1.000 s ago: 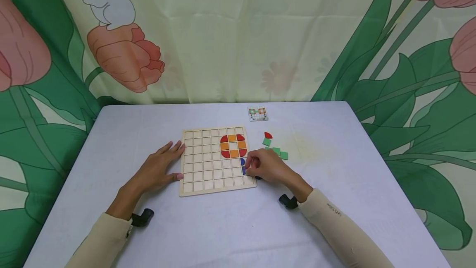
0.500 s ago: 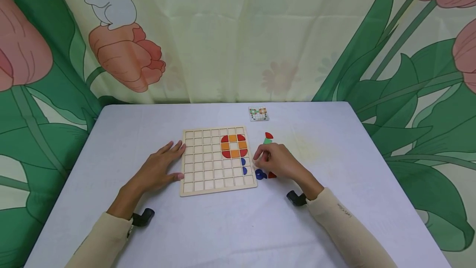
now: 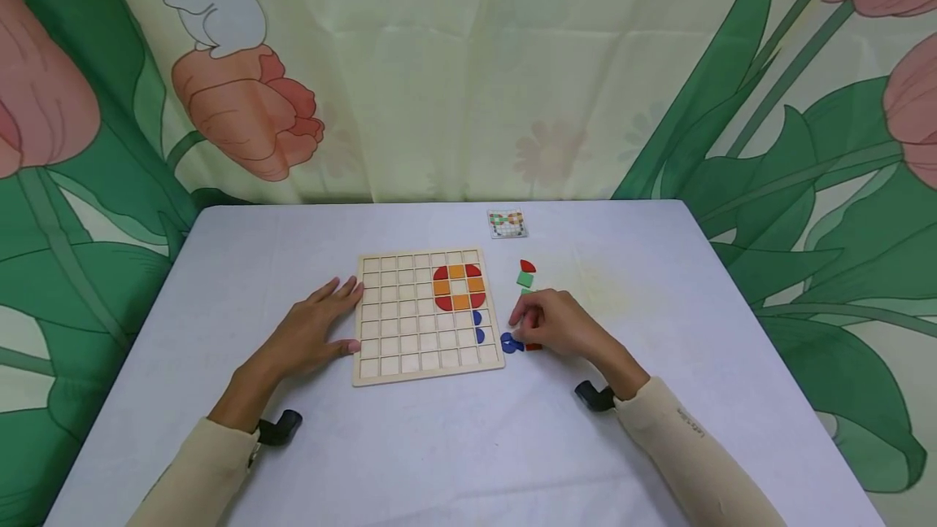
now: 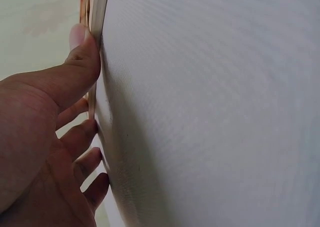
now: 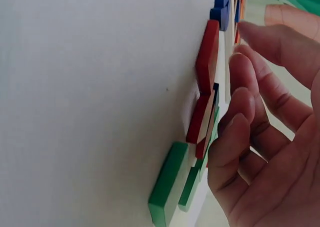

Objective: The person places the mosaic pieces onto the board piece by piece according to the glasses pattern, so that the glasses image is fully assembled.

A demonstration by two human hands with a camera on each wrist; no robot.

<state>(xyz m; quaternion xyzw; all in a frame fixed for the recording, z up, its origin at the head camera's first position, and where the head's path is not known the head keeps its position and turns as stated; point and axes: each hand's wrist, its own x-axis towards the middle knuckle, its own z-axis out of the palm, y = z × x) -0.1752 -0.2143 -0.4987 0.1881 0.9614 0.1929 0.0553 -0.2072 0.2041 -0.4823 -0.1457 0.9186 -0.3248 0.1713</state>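
Observation:
A wooden grid board [image 3: 407, 324] lies on the table. Red and orange pieces [image 3: 459, 286] form a ring in its upper right, and two blue half-round pieces [image 3: 479, 327] sit below the ring. My left hand [image 3: 311, 332] rests along the board's left edge with spread fingers; in the left wrist view the thumb [image 4: 82, 62] lies against that edge. Just right of the board, my right hand [image 3: 552, 324] hovers with bent fingers and nothing visible between them. Its fingertips are right at a small cluster of loose blue pieces [image 3: 508, 343]; the palm hides other pieces.
Loose pieces lie right of the board: a red quarter-round [image 3: 528, 266] and a green square [image 3: 525, 279] above the hand, more red [image 5: 207, 57] and green pieces [image 5: 170, 179] in the right wrist view. A small pattern card [image 3: 507, 224] lies at the back.
My right hand has moved off the board's right side, rightward to the loose blue pieces. Two blue half-rounds now show uncovered on the board. The left hand has stayed put.

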